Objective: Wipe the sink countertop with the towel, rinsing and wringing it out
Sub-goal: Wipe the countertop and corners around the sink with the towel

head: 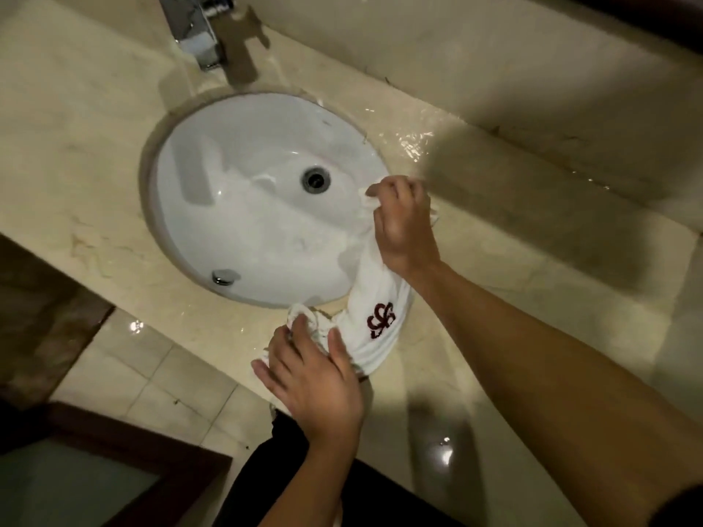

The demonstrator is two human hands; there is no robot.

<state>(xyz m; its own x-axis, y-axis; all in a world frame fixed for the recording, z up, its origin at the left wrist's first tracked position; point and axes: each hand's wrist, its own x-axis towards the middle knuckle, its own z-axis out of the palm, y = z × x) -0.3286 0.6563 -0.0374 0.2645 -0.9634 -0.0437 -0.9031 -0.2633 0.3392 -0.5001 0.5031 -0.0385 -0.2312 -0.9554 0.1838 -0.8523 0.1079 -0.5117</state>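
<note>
The white towel (374, 298) drapes over the sink (243, 154) rim's right edge onto the table (532, 241), right hand (403, 226) and left hand (315, 374) each with grip clamped on one end

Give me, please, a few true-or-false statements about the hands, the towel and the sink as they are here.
1. The right hand grips one end of the towel. True.
2. The towel is plain blue. False: it is white with a dark red emblem.
3. The left hand holds the towel's other end. True.
4. Water streams from the faucet. False: no stream shows.
5. The towel is bunched over the drain. False: it lies across the sink's right rim.
</note>
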